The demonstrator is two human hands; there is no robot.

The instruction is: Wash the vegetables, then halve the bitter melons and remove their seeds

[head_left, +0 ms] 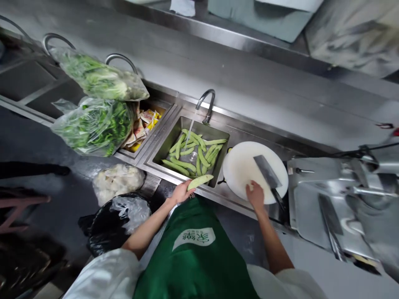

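Observation:
My left hand (181,192) is closed round one end of a long pale-green vegetable (200,182) at the sink's front edge. My right hand (256,196) is at the front part of a round white cutting board (238,162), thumb and fingers apart, with nothing visible between them. Just beyond it, a cleaver (268,171) lies flat on the board, its dark handle pointing toward the front right. Several more long green vegetables (202,158) lie in the steel sink (157,151), under water running from a curved faucet (209,104).
Bagged leafy greens (96,120) rest left of the sink, beside packets (145,124) in the neighbouring basin. Below stand a black-lined bin (104,226) and a bag of pale produce (116,180). Another blade (330,214) lies on the steel surface at right. A shelf (224,35) overhangs the back.

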